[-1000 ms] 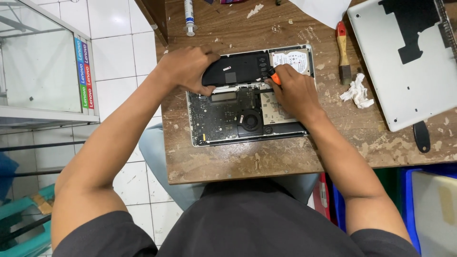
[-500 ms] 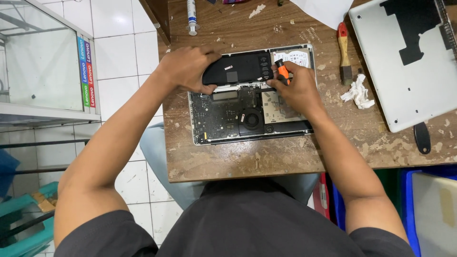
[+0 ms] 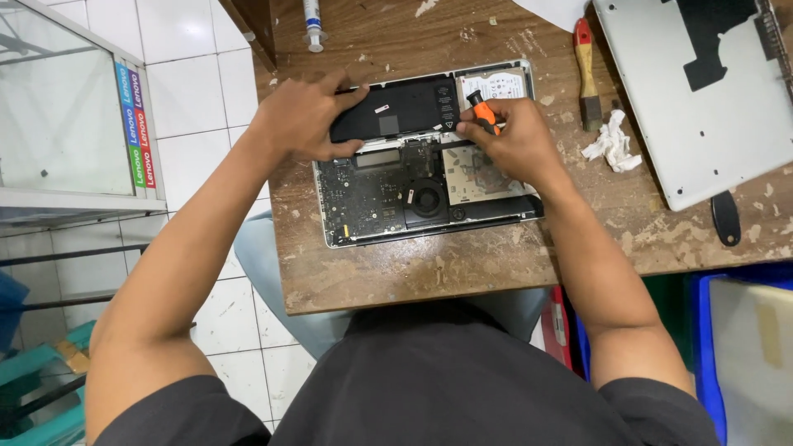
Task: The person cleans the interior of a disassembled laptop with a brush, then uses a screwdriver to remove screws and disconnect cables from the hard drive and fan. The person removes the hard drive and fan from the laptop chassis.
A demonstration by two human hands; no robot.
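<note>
the opened laptop lies bottom-up on the worn wooden table, its black battery seated along the far edge. the left hand rests flat on the battery's left end, fingers spread and gripping nothing. the right hand is curled around a small orange-handled screwdriver at the battery's right end. the battery looks stiff, flat and easily punctured, so it is best held by its edges. a brush lies nearby.

An opened laptop lies bottom-up on the table, circuit board and fan bared. An orange-handled screwdriver stands beside its black battery.
</note>
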